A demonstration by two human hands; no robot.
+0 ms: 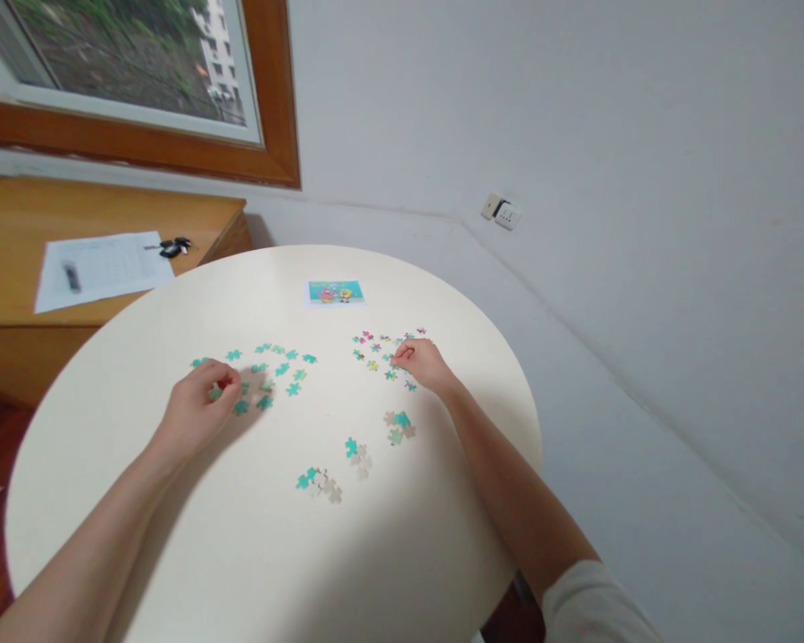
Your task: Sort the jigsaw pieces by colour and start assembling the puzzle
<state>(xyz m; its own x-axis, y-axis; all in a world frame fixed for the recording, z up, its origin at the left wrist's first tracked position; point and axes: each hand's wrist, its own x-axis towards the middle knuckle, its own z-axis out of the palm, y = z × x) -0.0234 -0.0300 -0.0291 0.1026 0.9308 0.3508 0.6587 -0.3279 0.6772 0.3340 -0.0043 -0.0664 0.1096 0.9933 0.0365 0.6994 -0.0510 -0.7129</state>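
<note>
A round cream table (174, 536) carries scattered jigsaw pieces. My left hand (197, 406) rests on it with fingers curled in a pinch over a teal piece, at the left end of a group of teal pieces (278, 362). My right hand (425, 362) lies at the edge of a cluster of pink and mixed-colour pieces (375, 344), its fingertips pinched on a small piece. Several joined teal and beige pieces (318, 482) lie nearer to me, with more such joined pieces (398, 427) to their right. A small cartoon picture card (335, 292) lies at the far side.
A wooden desk (13, 214) stands at the left under a window, with a printed sheet (100, 268) and a dark set of keys (174, 246) on it. A grey wall with a socket (501, 212) runs behind and to the right.
</note>
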